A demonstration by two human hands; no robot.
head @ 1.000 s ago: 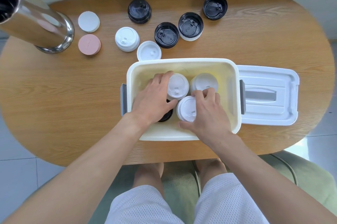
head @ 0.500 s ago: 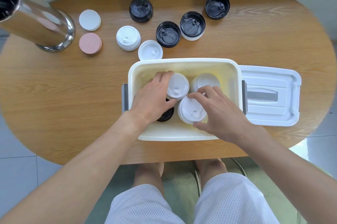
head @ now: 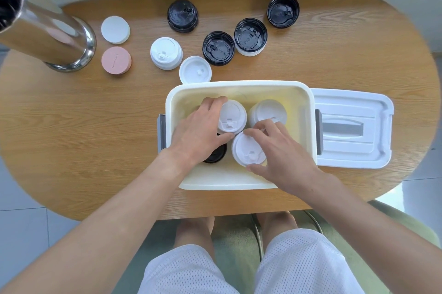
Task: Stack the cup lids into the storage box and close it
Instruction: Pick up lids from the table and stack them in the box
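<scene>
Inside the open storage box on the desk, the left hand curls its fingers round one white lid stack, while the right hand pinches another stack. The box cover lies just beside.

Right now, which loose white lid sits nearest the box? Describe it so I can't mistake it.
Start at the storage box mid-table. Just beyond its far rim, towards the left corner, lies a white lid. Unlike the taller white lid further left, it is low, nearly touching the rim.
</scene>
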